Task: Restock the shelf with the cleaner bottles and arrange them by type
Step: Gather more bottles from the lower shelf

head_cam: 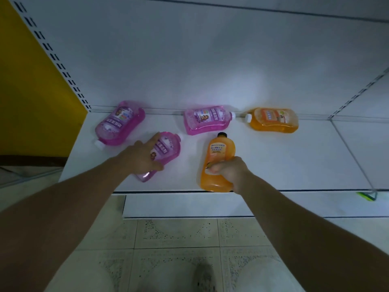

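Right hand (227, 171): your fingers curl round the lower body of the black-capped orange bottle (219, 152). It lies flat at the front edge of the shelf (294, 163), cap pointing to the back.

Left hand (145, 157): fingers stretched flat over the near pink bottle (169, 147).

Farther back: left pink bottle (120, 123), centre pink bottle (206, 120).

Back right: white-capped orange bottle (273, 120), crosswise, cap leftward. It sits right and behind your right hand, likely the nearer arm.

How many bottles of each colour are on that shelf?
Pink bottles: 3 (back-left pink bottle, back-middle pink bottle, front pink bottle under the left hand)
Orange bottles: 2 (back orange bottle, front orange bottle gripped by the right hand)
Total: 5
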